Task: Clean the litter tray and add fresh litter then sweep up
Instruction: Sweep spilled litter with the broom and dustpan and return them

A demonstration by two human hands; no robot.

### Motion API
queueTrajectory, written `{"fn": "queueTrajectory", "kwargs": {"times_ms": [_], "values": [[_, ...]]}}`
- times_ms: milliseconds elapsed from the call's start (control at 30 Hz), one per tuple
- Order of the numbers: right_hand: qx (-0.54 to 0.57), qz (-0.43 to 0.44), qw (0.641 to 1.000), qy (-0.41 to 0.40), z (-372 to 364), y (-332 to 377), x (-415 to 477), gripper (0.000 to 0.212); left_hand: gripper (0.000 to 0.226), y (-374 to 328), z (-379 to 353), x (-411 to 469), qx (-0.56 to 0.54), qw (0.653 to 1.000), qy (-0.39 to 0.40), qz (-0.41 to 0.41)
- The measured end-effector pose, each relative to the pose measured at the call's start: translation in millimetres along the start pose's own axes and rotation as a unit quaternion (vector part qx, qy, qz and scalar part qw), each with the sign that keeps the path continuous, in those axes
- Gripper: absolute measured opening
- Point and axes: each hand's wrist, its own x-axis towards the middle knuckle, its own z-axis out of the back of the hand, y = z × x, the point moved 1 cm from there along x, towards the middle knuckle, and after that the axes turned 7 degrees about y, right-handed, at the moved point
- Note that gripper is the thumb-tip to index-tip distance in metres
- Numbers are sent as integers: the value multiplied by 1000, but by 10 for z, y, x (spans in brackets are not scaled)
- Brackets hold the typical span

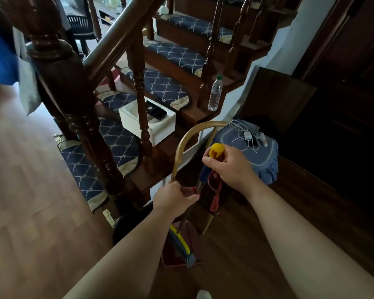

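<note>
- L hand (175,198), just right of stair post (82,130): fingers (191,199) curled round dustpan handle (189,190), gripping.
- Broom (183,248), further right: shaft near-upright, head down in dustpan (173,261).
- R hand (229,167), farthest right of post: fingers (208,160) wrapped on yellow cap (216,148); lift goes up along shaft, I reckon.

Broom (205,174): yellow cap, blue sleeve, yellow head, blue bristles. Cord (214,205): red. Dustpan (171,256): dull maroon. Stair mats (160,85): navy, pale diamond lattice, beige border. Bottle (215,96): clear, green cap. Box (160,128): white. Stool cover (266,161): light blue, pale trim. Banister (61,83): dark brown. Floor (20,201): light brown wood grain.
</note>
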Motion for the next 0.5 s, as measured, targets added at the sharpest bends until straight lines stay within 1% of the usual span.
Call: {"fn": "queueTrajectory", "kwargs": {"times_ms": [133,200,300,367,400,500], "values": [[21,10,1000,13,-4,-35,125,6,63,-53,-11,102,11,998,-51,33],[7,20,999,24,6,-46,204,8,66,-122,-5,159,29,995,-74,58],[0,27,999,44,53,-64,312,8,63,-234,2,261,72,991,-71,87],[-2,31,998,58,98,-95,381,6,68,-283,-18,339,89,989,-68,99],[-4,33,997,65,117,-119,422,6,70,-312,-30,378,90,988,-66,104],[-16,30,996,77,134,-203,522,6,64,-382,-68,437,82,988,-64,112]]}}
